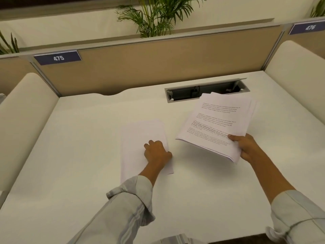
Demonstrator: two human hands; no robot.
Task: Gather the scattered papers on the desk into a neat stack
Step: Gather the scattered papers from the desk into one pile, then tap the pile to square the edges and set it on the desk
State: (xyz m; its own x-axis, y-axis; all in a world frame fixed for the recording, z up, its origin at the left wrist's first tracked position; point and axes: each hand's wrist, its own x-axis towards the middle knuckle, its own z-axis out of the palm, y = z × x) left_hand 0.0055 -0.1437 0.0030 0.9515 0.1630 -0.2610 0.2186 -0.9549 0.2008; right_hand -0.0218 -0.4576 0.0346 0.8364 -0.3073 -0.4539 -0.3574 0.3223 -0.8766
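A bundle of printed papers (216, 124) is lifted off the white desk (70, 155) at the right, text side up. My right hand (246, 147) pinches its near corner, thumb on top. A blank white sheet (139, 136) lies flat on the desk at the centre. My left hand (157, 153) rests on that sheet's right part, fingers curled down onto the paper; whether it grips the edge I cannot tell.
An open cable slot (207, 91) with its lid raised sits in the desk behind the held papers. A tan partition (158, 62) with labels 475 and 476 closes the back. Padded cream side walls (26, 111) flank the desk. A plant stands behind the partition.
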